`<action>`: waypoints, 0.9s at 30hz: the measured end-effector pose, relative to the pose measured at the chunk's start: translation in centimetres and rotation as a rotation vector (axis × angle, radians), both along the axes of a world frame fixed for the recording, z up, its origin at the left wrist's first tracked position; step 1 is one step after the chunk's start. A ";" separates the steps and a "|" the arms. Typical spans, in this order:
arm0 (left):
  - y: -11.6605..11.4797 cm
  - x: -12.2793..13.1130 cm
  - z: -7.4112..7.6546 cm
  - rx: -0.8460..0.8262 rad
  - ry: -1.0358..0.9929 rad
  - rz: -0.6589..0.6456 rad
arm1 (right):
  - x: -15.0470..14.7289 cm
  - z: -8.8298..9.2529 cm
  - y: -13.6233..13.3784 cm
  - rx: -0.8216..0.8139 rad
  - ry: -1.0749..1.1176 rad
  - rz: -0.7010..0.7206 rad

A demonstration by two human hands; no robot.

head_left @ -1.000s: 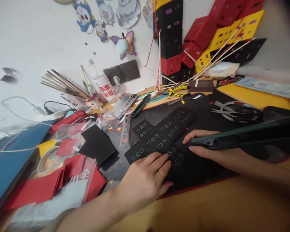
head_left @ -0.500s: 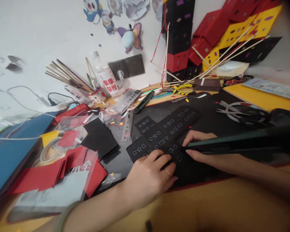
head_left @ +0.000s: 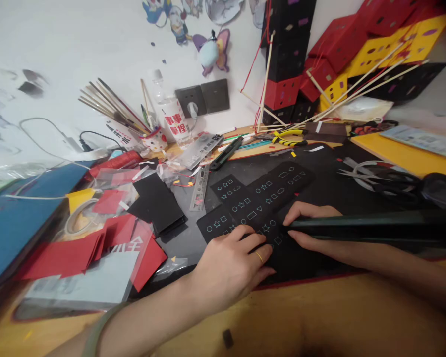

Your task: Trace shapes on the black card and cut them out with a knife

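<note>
A black card sheet (head_left: 262, 191) with a stepped, cross-like outline lies on the black cutting mat (head_left: 330, 193). Rows of stars, squares, circles and other shapes are drawn on it in pale blue. My left hand (head_left: 238, 260), a ring on one finger, rests on the card's near part with loosely bent fingers, gripping nothing. Just right of it, my right hand (head_left: 308, 225) pinches the tip end of a long dark green-black tool (head_left: 375, 225) over the card. The tool runs off the right edge; its exact kind I cannot make out.
Left of the card lie a stencil ruler (head_left: 199, 191), black card pieces (head_left: 159, 203) and red card pieces (head_left: 63, 255). Behind are a dark utility knife (head_left: 226, 152), yellow-black pliers (head_left: 288, 136) and a bottle (head_left: 173, 116). Scissors (head_left: 371, 173) lie right; decorated boxes (head_left: 286, 59) stand behind.
The whole view has shifted a little, so the scene sits slightly farther right. Both hands keep nearly the same places on and over the card.
</note>
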State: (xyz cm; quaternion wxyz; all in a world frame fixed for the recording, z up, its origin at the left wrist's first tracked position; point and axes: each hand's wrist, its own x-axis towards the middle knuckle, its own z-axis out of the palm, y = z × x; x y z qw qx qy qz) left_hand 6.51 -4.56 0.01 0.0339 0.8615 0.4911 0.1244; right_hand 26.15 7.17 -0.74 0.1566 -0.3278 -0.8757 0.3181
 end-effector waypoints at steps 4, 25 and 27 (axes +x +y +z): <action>0.1 -0.1 -0.2 0.013 0.008 0.002 | -0.2 -0.1 0.0 0.084 0.031 0.014; 0.1 0.3 -0.6 0.080 0.139 0.002 | 0.0 0.0 -0.4 0.168 0.057 0.093; 0.1 0.3 -0.4 0.066 0.138 0.005 | 0.0 0.1 -0.4 0.151 0.045 0.084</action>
